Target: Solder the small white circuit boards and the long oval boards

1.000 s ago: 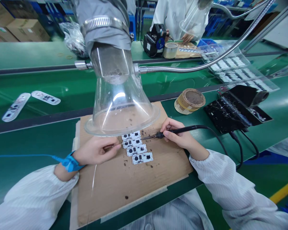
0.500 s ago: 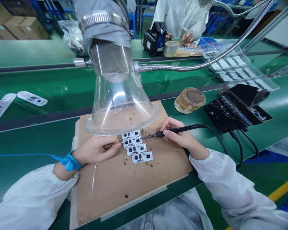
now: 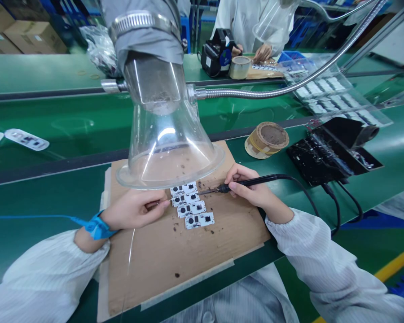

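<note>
My right hand (image 3: 247, 186) is closed round the handle of a soldering iron (image 3: 259, 180), whose tip meets the right edge of a white circuit board (image 3: 186, 199). Between the fingertips of my left hand (image 3: 141, 208) a thin solder wire (image 3: 170, 200) is pinched, its end at that board's left edge. The wire's tail hangs below the hand. Several such boards lie in a slanting stack of rows, the nearest circuit board (image 3: 199, 220) closest to me. A blue wrist strap (image 3: 100, 226) sits round my left wrist. All this rests on a brown cardboard sheet (image 3: 175, 255).
A clear fume hood (image 3: 170, 130) hangs low over the far boards. Right of it stand a round tape roll (image 3: 267, 140) and a black iron stand (image 3: 326, 154). Beyond, white pieces (image 3: 27, 139) lie on the green conveyor (image 3: 97, 121); a co-worker (image 3: 252, 22) sits opposite.
The white pieces on the conveyor have shifted left. Both my hands, the soldering iron and the boards stay practically in place.
</note>
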### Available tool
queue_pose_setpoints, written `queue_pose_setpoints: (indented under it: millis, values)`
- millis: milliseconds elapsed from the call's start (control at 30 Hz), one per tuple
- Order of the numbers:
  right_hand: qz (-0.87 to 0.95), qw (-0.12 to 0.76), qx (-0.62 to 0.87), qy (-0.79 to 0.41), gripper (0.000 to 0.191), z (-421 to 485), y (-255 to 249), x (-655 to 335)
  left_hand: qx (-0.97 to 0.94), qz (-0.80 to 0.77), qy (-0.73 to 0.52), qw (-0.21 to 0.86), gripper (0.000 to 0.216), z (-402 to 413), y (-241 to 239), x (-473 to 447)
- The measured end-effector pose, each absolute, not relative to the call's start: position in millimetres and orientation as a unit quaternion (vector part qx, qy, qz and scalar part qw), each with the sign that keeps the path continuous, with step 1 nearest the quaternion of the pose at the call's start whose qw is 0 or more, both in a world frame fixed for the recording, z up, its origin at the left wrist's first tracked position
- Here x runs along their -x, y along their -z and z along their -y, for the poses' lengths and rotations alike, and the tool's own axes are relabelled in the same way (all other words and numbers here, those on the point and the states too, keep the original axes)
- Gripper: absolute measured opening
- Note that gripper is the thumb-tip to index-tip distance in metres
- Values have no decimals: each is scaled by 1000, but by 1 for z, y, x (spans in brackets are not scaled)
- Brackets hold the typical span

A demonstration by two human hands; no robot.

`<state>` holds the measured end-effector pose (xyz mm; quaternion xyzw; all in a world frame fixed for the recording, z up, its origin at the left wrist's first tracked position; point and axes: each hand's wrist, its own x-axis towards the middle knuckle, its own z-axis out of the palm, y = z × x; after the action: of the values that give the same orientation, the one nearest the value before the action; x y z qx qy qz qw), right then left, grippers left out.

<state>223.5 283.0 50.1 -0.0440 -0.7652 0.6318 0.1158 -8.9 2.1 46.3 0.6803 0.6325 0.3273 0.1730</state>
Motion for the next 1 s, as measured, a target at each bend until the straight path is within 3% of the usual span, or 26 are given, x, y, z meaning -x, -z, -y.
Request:
queue_pose_setpoints:
  millis: [1000]
  values:
    - [754,112,52,-645,33,-281,-51,-224,-684,-622,-339,175,31,-5,-49,7]
